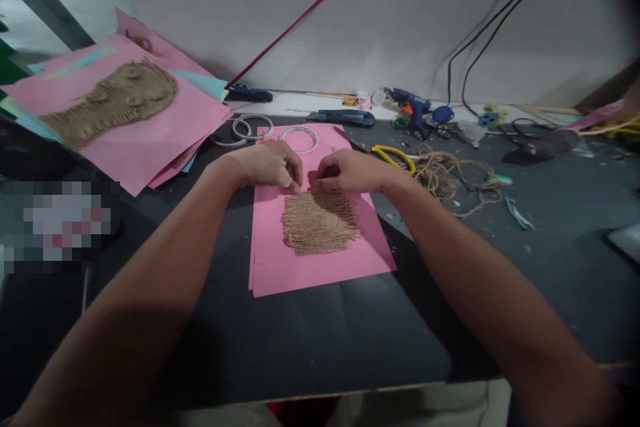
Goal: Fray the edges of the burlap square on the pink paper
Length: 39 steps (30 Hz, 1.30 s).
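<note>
Rows of brown jute twine lie side by side as a rough rectangular patch on a pink paper sheet. At the patch's far edge, my left hand, with a pale wrap over its back, has its fingers bent and pinched on the twine. Just to the right, my right hand is closed in a similar pinch at the same edge, a small gap from the left one. Any single strand between the fingertips is too small to make out clearly.
Metal rings, a blue cutter and yellow-handled scissors lie beyond my hands. Loose twine is heaped to the right, near a blue glue gun. At left, a twine-covered shape rests on stacked paper.
</note>
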{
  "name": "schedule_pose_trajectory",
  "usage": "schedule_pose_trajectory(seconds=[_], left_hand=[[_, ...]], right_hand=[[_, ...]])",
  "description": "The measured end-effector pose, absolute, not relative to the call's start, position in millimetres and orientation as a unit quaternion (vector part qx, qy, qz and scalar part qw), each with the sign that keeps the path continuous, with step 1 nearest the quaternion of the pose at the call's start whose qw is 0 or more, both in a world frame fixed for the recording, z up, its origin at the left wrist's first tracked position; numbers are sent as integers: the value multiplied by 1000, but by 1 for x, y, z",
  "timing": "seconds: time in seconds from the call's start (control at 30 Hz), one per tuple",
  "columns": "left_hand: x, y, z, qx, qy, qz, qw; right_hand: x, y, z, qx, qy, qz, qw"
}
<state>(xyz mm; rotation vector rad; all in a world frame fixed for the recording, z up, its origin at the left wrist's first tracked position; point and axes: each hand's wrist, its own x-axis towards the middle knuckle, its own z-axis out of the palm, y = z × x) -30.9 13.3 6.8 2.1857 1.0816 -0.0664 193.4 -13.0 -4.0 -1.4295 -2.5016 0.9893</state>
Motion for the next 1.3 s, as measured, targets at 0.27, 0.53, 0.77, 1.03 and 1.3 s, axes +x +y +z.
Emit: schedule_pose_trajectory(seconds=[0.27, 0.53, 0.77, 1.03, 1.3], left_hand=[[-33, 16, 3, 834, 421, -17, 356], [-32, 16, 1, 824, 429, -15, 371], [-32, 15, 2, 819, 439, -17, 368], [-31, 16, 2, 826, 445, -14, 346], [-30, 16, 2, 824, 448, -21, 347]], right_hand=[[192, -16, 3, -497, -801, 333, 28], [194, -16, 10, -535, -782, 320, -22], [196, -15, 11, -538, -792, 284, -49], [198, -16, 12, -549, -786, 277, -68], [200, -14, 8, -546, -788, 279, -61]])
